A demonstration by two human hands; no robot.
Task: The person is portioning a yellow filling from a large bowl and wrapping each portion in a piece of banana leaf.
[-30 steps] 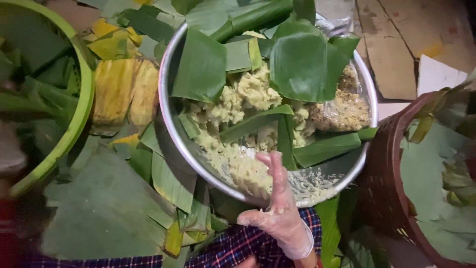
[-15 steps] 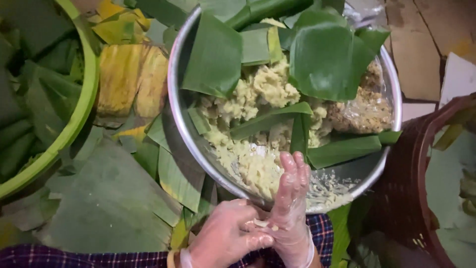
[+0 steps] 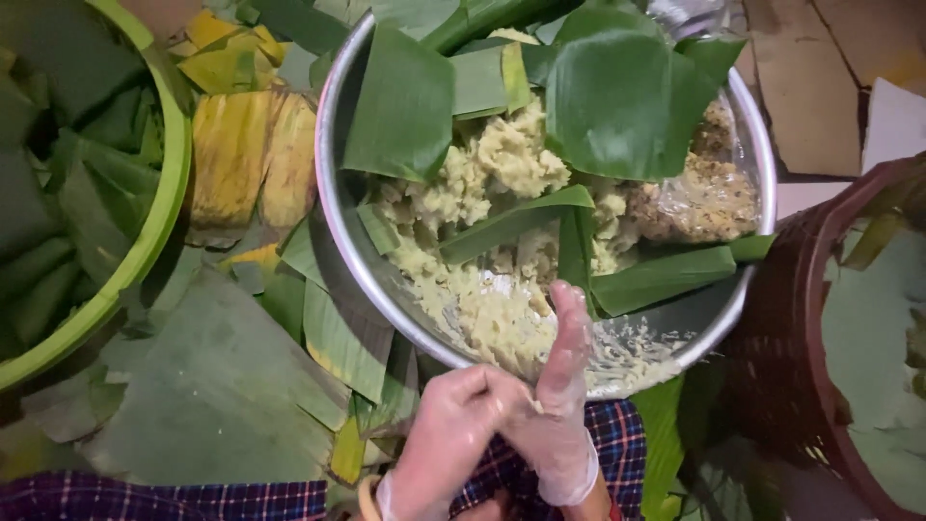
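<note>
Gloved left hand (image 3: 453, 434) pinches the palm of the upright, flat right hand (image 3: 559, 386) at the bowl's (image 3: 333, 222) near rim, above the paste (image 3: 502, 309), probably scraping off residue.

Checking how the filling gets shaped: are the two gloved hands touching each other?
Touching. The head view shows the left hand pressed against the right hand just below the metal bowl.

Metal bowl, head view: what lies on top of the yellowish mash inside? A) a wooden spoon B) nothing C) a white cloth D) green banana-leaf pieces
D: several green leaf pieces lie across the yellowish mash in the metal bowl; no spoon or cloth shows.
</note>
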